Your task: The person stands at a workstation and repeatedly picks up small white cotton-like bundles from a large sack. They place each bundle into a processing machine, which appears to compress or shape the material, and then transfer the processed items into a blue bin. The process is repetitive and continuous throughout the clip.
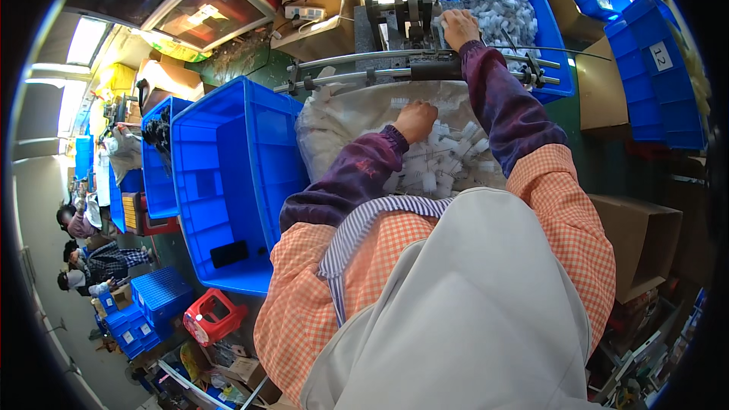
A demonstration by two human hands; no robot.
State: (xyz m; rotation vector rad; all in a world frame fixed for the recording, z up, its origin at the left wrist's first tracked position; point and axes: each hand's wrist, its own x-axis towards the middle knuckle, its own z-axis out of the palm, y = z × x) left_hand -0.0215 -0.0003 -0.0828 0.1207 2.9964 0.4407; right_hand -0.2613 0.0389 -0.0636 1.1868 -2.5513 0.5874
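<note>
My left hand (416, 121) is closed, fingers curled down, above a pale cloth-lined container (334, 118). What it may hold is hidden. Beside and below it lies a heap of small white plastic pieces (448, 159). My right hand (459, 28) reaches farther forward, its fingers bent against the right side of a dark metal bench machine (402, 23). Whatever lies under those fingers is too small to make out. Two shiny metal rods (357, 57) run across the machine's near side, below the right wrist.
On the left stands a large blue crate (220, 129) with a dark phone-like object (229, 253) in it. Another blue bin (550, 23), at the far right, holds many whitish pieces (497, 11). A red stool (213, 317) sits lower left. Cardboard boxes (634, 243) stand right. Other people (95, 258) work far left.
</note>
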